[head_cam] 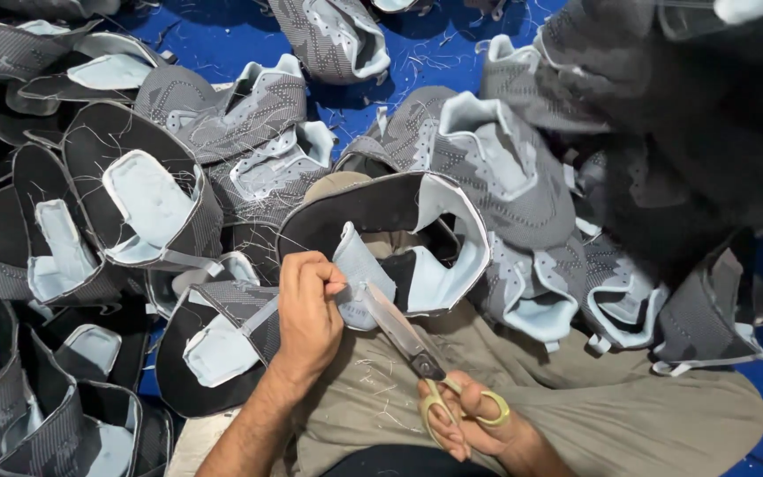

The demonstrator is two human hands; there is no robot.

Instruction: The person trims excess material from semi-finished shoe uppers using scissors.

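1. At the far left, a heap of unfinished shoe uppers point(125, 203) lies on the blue floor point(222, 40), grey knit outside, pale blue lining inside, loose threads all over them.
2. My left hand point(309, 314) is near the middle, its grip pinched together on the pale blue tongue point(359, 274) of the shoe upper point(399, 234) that rests on my lap.
3. That upper sits open towards me, dark inside, with its collar curling to the right.
4. The scissors point(417, 353) have their blades shut or nearly so, tips touching the tongue edge just beside my left fingers.
5. My right hand point(474, 424) is near me, right of centre, its grip clamped through the yellow handles point(461, 406).
6. My khaki trousers point(593, 415) carry stray thread clippings.
7. To the right, more grey uppers point(523, 185) pile up, and a dark blurred shape fills the far right corner.
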